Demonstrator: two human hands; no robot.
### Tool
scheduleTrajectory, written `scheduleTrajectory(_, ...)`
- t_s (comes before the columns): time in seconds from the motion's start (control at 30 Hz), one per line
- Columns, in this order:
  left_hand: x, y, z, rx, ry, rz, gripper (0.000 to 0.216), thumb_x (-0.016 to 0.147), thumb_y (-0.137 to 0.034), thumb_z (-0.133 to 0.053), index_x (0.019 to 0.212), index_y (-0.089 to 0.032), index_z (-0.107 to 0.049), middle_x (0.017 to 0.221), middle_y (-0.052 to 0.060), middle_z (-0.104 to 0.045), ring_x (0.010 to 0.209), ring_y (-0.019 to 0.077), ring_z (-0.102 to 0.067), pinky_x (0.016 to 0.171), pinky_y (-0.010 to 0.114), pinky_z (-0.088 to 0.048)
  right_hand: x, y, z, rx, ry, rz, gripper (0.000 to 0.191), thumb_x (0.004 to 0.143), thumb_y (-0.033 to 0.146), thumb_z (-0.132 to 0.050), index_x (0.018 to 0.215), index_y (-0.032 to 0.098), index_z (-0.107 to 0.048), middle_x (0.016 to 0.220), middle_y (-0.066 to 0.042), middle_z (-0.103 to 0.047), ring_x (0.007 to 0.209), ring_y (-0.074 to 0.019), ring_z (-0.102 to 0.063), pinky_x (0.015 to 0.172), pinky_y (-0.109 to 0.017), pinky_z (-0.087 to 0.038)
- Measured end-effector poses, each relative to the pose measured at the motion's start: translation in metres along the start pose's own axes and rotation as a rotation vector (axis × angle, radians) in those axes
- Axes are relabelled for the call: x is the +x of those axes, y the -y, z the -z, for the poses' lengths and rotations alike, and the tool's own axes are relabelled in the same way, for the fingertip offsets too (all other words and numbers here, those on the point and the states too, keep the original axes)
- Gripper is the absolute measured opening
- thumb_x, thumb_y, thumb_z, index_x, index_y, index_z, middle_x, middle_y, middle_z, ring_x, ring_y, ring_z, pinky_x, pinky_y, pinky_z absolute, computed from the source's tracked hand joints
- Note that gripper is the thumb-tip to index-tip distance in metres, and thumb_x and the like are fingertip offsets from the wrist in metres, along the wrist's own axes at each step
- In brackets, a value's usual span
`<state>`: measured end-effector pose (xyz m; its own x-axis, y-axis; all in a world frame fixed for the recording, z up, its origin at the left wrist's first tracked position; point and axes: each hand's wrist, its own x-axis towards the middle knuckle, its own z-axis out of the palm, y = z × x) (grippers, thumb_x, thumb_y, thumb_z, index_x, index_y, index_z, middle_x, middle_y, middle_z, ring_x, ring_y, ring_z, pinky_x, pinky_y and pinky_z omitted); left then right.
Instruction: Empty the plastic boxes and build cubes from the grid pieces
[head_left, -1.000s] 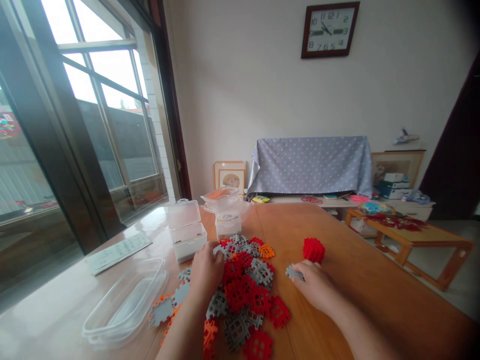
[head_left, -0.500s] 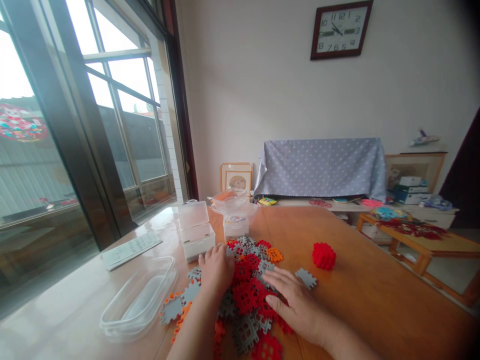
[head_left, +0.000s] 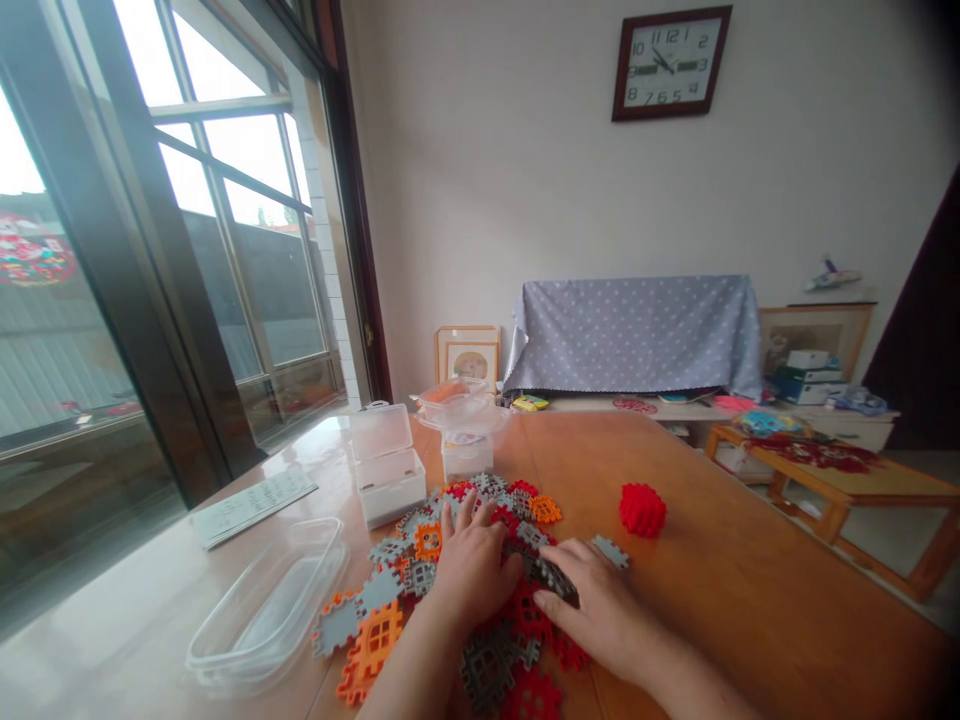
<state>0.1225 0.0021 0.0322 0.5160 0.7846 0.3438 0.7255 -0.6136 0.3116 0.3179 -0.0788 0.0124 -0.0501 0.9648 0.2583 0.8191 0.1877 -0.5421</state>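
A pile of red, grey and orange interlocking plastic tiles (head_left: 487, 660) with notched edges is spread over the table. My left hand (head_left: 476, 560) lies on the middle of it, fingers spread and palm down, with no tile visibly gripped. At the right side of the pile, my right hand (head_left: 600, 605) curves its thumb and fingers round dark grey interlocking tiles (head_left: 556, 576); how many it grips is partly hidden. A block of stacked red tiles (head_left: 643, 510) stands apart, farther right. Orange tiles (head_left: 379, 640) lie left of my left forearm.
A clear plastic tub (head_left: 266, 610) sits on the wooden table (head_left: 720, 600) at left. Behind the pile are a lidded white box (head_left: 391, 490) and another box (head_left: 466, 460) with clear containers (head_left: 457, 400) above it. A written sheet (head_left: 255, 508) lies near the window.
My left hand has moved right across the pile, uncovering orange and grey tiles on its left. My right hand's fingers have curled round dark grey tiles. The view has shifted slightly.
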Motion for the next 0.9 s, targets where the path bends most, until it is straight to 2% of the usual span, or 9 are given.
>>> scheduleTrajectory(0.2,0.0014,-0.0055,0.0006,-0.007,-0.009,0.002,0.022,0.074,-0.023,-0.061,0.094,-0.026,-0.07,0.144,0.007,-0.057,0.147,0.0412,-0.027,0.119,0.065,-0.002,0.0021,-0.0051,-0.0062,0.054,-0.001,0.003,0.048,0.084,0.039,-0.068,0.13,0.025,-0.064,0.12,-0.01,-0.065,0.114,-0.0296,-0.058,0.1,-0.038,-0.043)
scheduleTrajectory(0.47,0.0009,-0.0093,0.0051,-0.01,0.01,0.01,0.016,0.079,-0.018,-0.052,0.085,-0.026,-0.064,0.111,0.003,-0.069,0.133,0.0325,-0.044,0.118,0.063,-0.006,-0.0001,-0.0035,-0.0042,0.05,0.02,0.013,0.047,0.086,0.037,-0.066,0.131,0.021,-0.064,0.121,-0.01,-0.064,0.115,-0.0278,-0.057,0.101,-0.037,-0.044)
scheduleTrajectory(0.73,0.0004,-0.0059,-0.0004,0.033,-0.03,0.037,0.015,0.076,-0.021,-0.054,0.088,-0.025,-0.061,0.105,0.006,-0.067,0.127,0.0346,-0.048,0.116,0.063,-0.012,0.0001,-0.0054,-0.0053,0.057,0.022,0.014,0.051,0.086,0.04,-0.067,0.134,0.023,-0.062,0.125,-0.011,-0.064,0.118,-0.0281,-0.057,0.104,-0.038,-0.043)
scheduleTrajectory(0.9,0.0011,-0.0047,-0.0023,0.054,-0.042,0.053,0.012,0.077,-0.02,-0.053,0.085,-0.024,-0.061,0.105,0.006,-0.068,0.125,0.0345,-0.05,0.115,0.064,-0.013,-0.0033,-0.0085,-0.0034,0.08,0.083,0.014,0.073,0.08,0.049,-0.074,0.145,0.024,-0.053,0.14,-0.011,-0.057,0.128,-0.0303,-0.052,0.11,-0.041,-0.041)
